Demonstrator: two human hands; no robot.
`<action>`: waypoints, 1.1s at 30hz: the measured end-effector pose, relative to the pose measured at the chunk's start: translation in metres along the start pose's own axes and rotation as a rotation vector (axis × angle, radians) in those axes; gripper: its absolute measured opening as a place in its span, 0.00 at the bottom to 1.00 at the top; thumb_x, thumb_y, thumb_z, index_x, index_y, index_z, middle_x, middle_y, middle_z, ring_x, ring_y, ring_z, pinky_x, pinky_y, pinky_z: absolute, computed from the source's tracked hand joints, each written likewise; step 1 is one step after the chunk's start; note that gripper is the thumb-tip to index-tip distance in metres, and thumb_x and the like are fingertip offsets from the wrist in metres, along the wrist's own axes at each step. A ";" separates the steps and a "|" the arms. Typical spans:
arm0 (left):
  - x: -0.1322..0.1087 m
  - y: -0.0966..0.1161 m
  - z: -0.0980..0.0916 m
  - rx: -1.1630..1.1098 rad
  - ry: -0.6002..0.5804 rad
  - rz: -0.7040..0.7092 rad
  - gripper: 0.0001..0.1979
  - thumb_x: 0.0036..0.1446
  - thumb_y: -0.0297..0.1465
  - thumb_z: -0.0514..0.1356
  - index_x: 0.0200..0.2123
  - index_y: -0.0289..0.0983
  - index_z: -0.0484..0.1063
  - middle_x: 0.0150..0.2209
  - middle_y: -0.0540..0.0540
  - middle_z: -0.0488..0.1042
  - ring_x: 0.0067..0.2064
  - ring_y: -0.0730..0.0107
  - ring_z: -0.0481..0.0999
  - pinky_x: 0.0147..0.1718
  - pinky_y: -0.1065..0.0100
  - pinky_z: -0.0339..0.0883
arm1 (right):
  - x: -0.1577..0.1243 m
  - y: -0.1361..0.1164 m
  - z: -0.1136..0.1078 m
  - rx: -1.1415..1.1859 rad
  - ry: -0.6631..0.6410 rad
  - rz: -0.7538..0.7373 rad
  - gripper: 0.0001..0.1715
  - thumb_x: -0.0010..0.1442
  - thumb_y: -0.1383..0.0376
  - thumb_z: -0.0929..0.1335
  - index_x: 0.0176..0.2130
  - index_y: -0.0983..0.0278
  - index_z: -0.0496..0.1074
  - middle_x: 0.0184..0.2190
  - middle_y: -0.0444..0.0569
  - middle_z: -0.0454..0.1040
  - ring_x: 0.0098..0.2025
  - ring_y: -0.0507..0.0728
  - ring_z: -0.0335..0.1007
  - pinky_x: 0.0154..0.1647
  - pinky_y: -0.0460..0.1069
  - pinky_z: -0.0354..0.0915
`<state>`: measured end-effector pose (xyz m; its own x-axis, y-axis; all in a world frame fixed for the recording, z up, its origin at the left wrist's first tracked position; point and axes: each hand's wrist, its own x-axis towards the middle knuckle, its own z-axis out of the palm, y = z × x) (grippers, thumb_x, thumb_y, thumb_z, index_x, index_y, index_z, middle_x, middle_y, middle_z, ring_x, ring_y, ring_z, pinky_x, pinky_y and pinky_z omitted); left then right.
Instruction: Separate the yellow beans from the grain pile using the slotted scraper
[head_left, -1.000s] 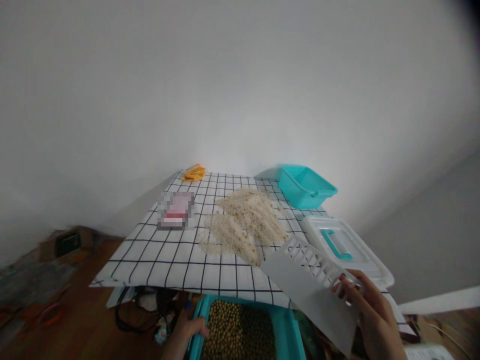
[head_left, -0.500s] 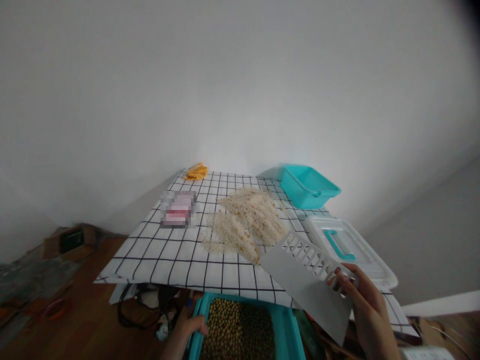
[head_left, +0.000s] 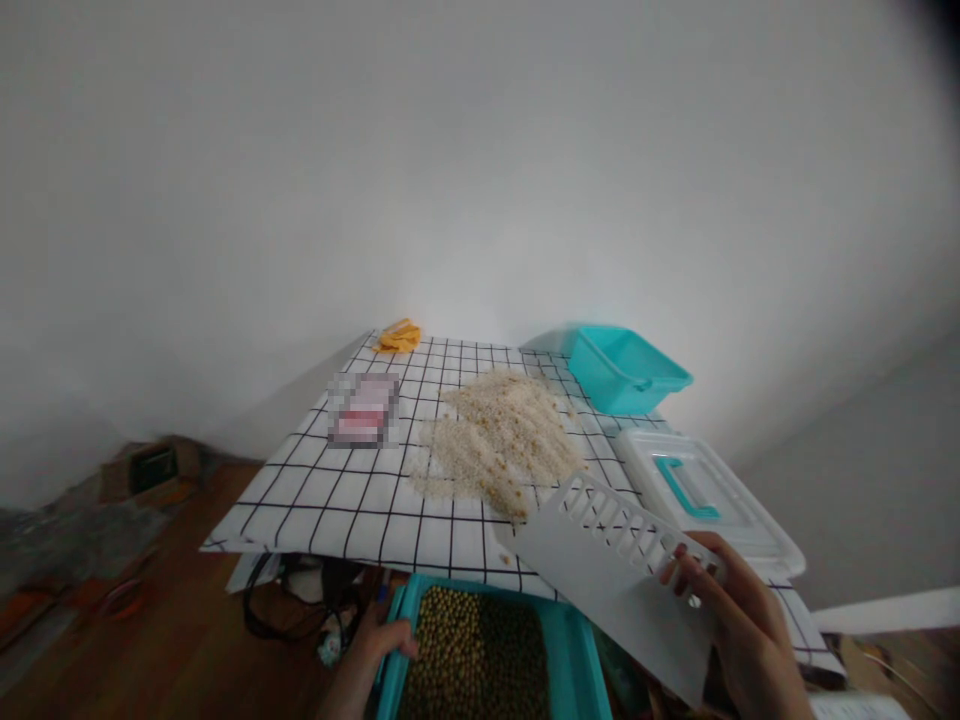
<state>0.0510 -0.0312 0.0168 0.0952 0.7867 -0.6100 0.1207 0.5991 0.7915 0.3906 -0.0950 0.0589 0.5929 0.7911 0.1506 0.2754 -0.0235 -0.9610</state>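
Observation:
My right hand (head_left: 739,630) grips a flat white plastic panel with slotted holes (head_left: 611,570), tilted, its far corner touching the near end of a heap of pale grains (head_left: 499,440) on the checked tablecloth (head_left: 337,495). My left hand (head_left: 367,655) holds the left rim of a teal bin (head_left: 581,655) full of greenish-brown beans (head_left: 476,655), kept below the table's front edge.
An empty teal bin (head_left: 626,368) stands at the back right. A clear lid with a teal handle (head_left: 697,490) lies on the right. An orange cloth (head_left: 399,337) and a blurred pink item (head_left: 364,410) sit at the back left. Cables lie on the wooden floor (head_left: 150,640).
The panel has slid a little left and towards me along the heap's near end. My view has shifted slightly; the left hand stays on the bin.

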 end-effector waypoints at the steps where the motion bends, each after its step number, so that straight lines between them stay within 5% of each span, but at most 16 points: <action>1: 0.000 0.000 0.000 0.030 0.006 0.019 0.10 0.51 0.35 0.50 0.30 0.45 0.71 0.28 0.50 0.78 0.31 0.60 0.80 0.29 0.66 0.73 | -0.001 -0.002 0.000 -0.005 0.006 -0.002 0.19 0.57 0.47 0.72 0.34 0.59 0.73 0.24 0.46 0.70 0.25 0.57 0.66 0.24 0.48 0.61; 7: -0.004 0.004 0.005 0.008 0.057 0.120 0.11 0.48 0.32 0.51 0.31 0.45 0.72 0.30 0.50 0.78 0.43 0.56 0.80 0.40 0.63 0.75 | -0.006 -0.014 0.001 -0.071 0.003 0.008 0.19 0.57 0.46 0.71 0.34 0.58 0.73 0.23 0.46 0.70 0.24 0.59 0.67 0.22 0.49 0.61; 14: 0.005 -0.009 0.000 -0.122 -0.049 -0.073 0.05 0.51 0.36 0.52 0.29 0.47 0.67 0.25 0.52 0.74 0.32 0.57 0.80 0.30 0.62 0.73 | -0.009 -0.002 -0.003 -0.028 -0.058 0.061 0.19 0.58 0.47 0.71 0.36 0.59 0.72 0.25 0.45 0.69 0.26 0.57 0.65 0.24 0.47 0.60; 19: 0.008 -0.019 -0.007 -0.095 -0.075 -0.019 0.07 0.52 0.38 0.54 0.32 0.47 0.70 0.29 0.49 0.78 0.37 0.54 0.81 0.37 0.59 0.75 | -0.013 0.006 -0.006 0.009 -0.134 0.107 0.18 0.60 0.48 0.71 0.38 0.58 0.72 0.28 0.44 0.69 0.28 0.56 0.65 0.25 0.46 0.60; 23: 0.004 -0.012 -0.003 -0.067 -0.060 0.102 0.03 0.49 0.35 0.57 0.26 0.46 0.70 0.33 0.48 0.78 0.52 0.54 0.75 0.48 0.63 0.72 | -0.006 0.010 -0.003 0.002 -0.059 0.052 0.18 0.59 0.48 0.71 0.37 0.60 0.73 0.27 0.44 0.70 0.28 0.55 0.65 0.27 0.46 0.59; 28: 0.000 0.003 0.004 -0.155 -0.055 0.085 0.06 0.47 0.29 0.54 0.25 0.45 0.70 0.29 0.50 0.72 0.45 0.56 0.75 0.45 0.62 0.71 | 0.015 0.021 0.001 0.024 0.036 -0.012 0.23 0.55 0.46 0.73 0.36 0.62 0.74 0.24 0.45 0.71 0.25 0.55 0.65 0.25 0.46 0.60; 33: 0.003 -0.009 -0.002 -0.198 -0.055 0.051 0.02 0.47 0.32 0.58 0.25 0.46 0.70 0.28 0.50 0.71 0.40 0.56 0.72 0.39 0.63 0.70 | 0.032 0.026 0.004 -0.006 0.111 -0.054 0.24 0.53 0.46 0.74 0.37 0.62 0.74 0.24 0.45 0.72 0.26 0.56 0.66 0.26 0.48 0.62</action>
<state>0.0483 -0.0342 0.0084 0.1511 0.8108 -0.5654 -0.0816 0.5803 0.8103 0.4132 -0.0679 0.0377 0.6569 0.7189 0.2272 0.3136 0.0135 -0.9494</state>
